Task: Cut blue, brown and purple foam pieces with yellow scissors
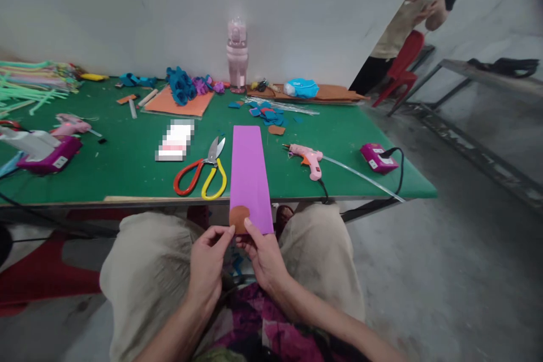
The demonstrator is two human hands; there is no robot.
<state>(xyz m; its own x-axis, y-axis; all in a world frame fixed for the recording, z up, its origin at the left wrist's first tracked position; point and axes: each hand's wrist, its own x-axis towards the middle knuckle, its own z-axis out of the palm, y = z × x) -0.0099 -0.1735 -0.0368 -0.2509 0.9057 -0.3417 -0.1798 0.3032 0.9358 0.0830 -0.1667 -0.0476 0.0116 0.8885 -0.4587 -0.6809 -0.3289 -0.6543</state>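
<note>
A long purple foam strip point(248, 172) lies over the front edge of the green table point(127, 169), its near end hanging off toward my lap. A small round brown foam piece point(238, 216) sits on that near end. My left hand point(207, 263) pinches the brown piece at its lower left edge. My right hand point(263, 254) pinches the bottom edge of the purple strip, thumb on top beside the brown piece. Both hands are closed in a pinch above my knees.
Red-and-yellow-handled scissors point(203, 172) lie left of the strip, a pink glue gun point(309, 157) right of it with a magenta box point(379, 157). Blue foam scraps point(268, 113), an orange sheet point(180, 103) and a pink bottle point(237, 54) stand farther back. Another person point(424, 5) stands far right.
</note>
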